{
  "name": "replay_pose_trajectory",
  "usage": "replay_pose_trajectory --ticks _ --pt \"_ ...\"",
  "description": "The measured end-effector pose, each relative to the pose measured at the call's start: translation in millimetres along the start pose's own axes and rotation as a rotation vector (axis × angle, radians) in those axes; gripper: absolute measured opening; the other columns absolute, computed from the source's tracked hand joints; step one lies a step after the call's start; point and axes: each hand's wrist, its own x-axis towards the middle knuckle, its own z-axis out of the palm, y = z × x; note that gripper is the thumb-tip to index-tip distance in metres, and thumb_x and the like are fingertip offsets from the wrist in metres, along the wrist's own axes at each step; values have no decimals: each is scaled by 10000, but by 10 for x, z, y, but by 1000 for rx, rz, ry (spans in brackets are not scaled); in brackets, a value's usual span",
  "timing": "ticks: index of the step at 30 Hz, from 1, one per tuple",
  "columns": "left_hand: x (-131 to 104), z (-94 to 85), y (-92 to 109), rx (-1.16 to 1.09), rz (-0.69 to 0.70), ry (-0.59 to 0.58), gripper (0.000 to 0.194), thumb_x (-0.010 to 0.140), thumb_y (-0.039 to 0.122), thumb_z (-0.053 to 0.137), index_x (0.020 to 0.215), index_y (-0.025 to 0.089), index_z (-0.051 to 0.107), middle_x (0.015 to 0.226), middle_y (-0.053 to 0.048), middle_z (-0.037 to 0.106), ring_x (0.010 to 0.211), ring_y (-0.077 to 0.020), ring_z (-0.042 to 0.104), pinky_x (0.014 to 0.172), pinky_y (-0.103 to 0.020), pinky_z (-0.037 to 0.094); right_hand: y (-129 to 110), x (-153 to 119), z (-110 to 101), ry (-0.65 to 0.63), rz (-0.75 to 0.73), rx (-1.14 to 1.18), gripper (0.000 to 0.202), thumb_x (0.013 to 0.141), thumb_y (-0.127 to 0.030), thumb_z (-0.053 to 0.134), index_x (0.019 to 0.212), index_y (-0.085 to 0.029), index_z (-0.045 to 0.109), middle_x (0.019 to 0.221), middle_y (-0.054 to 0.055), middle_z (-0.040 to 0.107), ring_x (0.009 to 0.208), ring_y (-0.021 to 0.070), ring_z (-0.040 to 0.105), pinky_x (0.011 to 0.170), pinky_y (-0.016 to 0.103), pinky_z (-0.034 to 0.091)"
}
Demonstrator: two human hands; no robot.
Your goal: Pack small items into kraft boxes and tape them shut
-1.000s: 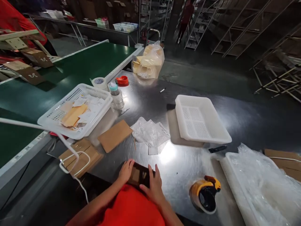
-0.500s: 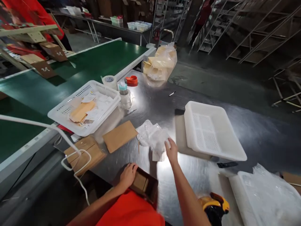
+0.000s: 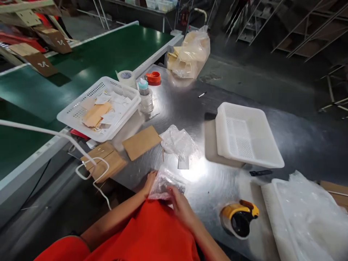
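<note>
A crumpled sheet of clear bubble wrap (image 3: pixel 166 184) lies in front of my body, between my hands. My right hand (image 3: pixel 178 203) grips its near right part, fingers closed on the film. At the wrap's left edge is my left hand (image 3: pixel 150 181); its fingers are mostly hidden behind the film. The open cardboard box seen there earlier is covered by the wrap and my hands. Beyond them, more bubble wrap (image 3: pixel 178 140) rests on the metal table with a small flat grey piece (image 3: pixel 183 162) at its near edge. A flat brown cardboard piece (image 3: pixel 141 142) lies to its left.
A white basket with papers (image 3: pixel 63 115) stands left, near tape rolls (image 3: pixel 126 77) and a bottle (image 3: pixel 143 87). Folded cartons (image 3: pixel 108 161) and a white cable (image 3: pixel 102 159) lie left. Right are an empty white basket (image 3: pixel 244 159), a yellow tape dispenser (image 3: pixel 239 217) and packed film (image 3: pixel 312 217).
My right hand has drawn a piece of bubble wrap from the pile back toward my body, over the box. The left hand stays near the box. The view has tilted downward.
</note>
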Motion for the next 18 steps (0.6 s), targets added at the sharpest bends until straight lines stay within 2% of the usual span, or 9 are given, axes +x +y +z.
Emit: replay_pose_trajectory --ticks 1,3,5,7,11,13,15,18 --pt "5 -3 -11 -6 -4 -1 213 800 176 535 921 149 708 1000 -112 715 1002 -263 626 958 -392 452 88 -3 133 -17 36 16 370 910 -249 346 1235 -225 521 1006 70 698 901 215 654 818 347 507" --pt "4 -8 -19 -16 -6 6 245 804 167 517 958 136 705 1039 -118 710 1001 -251 628 956 -374 453 207 76 265 -47 119 -41 371 918 -234 298 1175 -201 563 1044 74 692 948 202 645 855 333 495" --pt "-9 -13 -7 -26 -7 15 276 846 213 479 991 140 703 1065 -115 706 1025 -240 621 966 -359 445 256 241 278 -85 215 -167 366 915 -193 284 1083 -189 610 1077 71 685 1002 185 630 890 305 474" --pt "-27 -20 22 -34 -10 27 333 902 291 415 1007 160 702 1073 -103 705 1060 -234 608 978 -354 432 279 438 260 -129 315 -273 354 886 -127 322 1073 -173 619 1072 84 692 1008 185 633 895 299 463" --pt "-60 -38 91 -39 -2 40 443 950 380 314 1003 179 705 1047 -100 709 1050 -236 607 963 -360 428 345 718 318 -230 428 -402 318 765 -51 494 1016 -149 662 959 123 726 893 235 674 783 314 487" --pt "-67 -44 117 -40 9 45 441 950 381 317 989 180 708 1030 -104 712 1031 -245 609 956 -375 426 356 746 350 -271 440 -460 309 747 -56 535 1011 -145 669 952 129 727 875 244 679 746 311 490" --pt "-69 -45 133 -43 21 48 420 946 375 336 974 184 709 1018 -101 716 1028 -249 605 959 -381 420 315 696 337 -280 424 -513 284 784 -106 540 1036 -155 664 986 127 719 902 248 674 747 315 490" --pt "-69 -41 142 -48 24 48 403 940 377 358 966 182 710 1019 -97 716 1033 -245 602 960 -368 418 153 533 258 -215 388 -608 261 867 -188 478 1064 -160 647 1090 164 674 1007 282 635 822 364 469"
